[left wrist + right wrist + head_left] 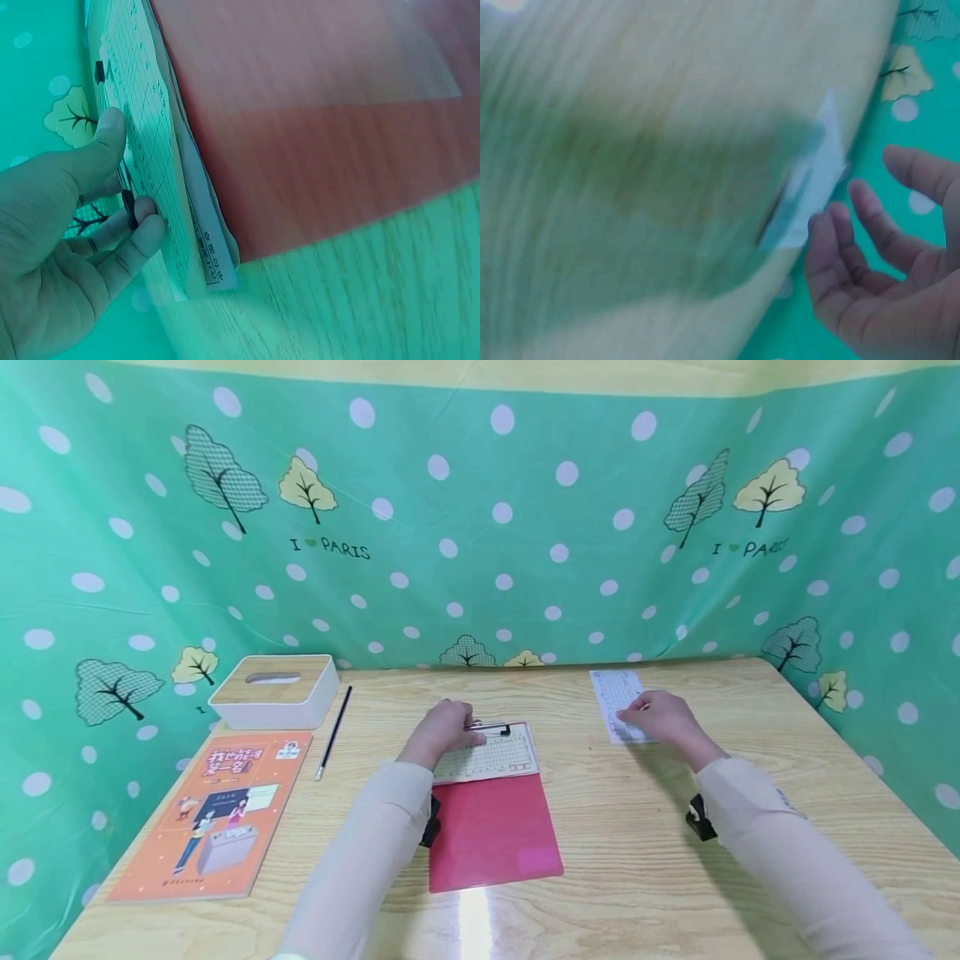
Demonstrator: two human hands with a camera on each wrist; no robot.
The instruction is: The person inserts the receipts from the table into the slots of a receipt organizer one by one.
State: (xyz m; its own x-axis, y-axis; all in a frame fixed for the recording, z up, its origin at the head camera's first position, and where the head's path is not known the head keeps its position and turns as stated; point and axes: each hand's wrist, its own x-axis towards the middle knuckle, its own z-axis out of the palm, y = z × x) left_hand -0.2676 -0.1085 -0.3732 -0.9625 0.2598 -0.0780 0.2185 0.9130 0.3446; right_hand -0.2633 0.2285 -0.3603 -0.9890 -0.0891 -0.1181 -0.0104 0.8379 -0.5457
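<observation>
A red clipboard point(495, 835) lies mid-table with several printed grid sheets point(504, 755) under its wire clip point(491, 726), which has black ends. My left hand point(444, 727) is at that clip; in the left wrist view the thumb and curled fingers hold it, the thumb on the wire and fingertips by a black end point(129, 208). Over to the right, my right hand point(663, 717) hovers at the edge of a loose printed sheet point(617, 693). The right wrist view shows its thumb and fingers point(881, 225) apart, beside the blurred white sheet point(810, 187), with nothing pinched.
On the left lie an orange book point(217, 818) and a dark pencil point(334, 732). Behind the book stands a white tissue box point(277, 706) with a wooden lid. A green dotted curtain point(495, 552) hangs along the back edge of the wooden table point(622, 860).
</observation>
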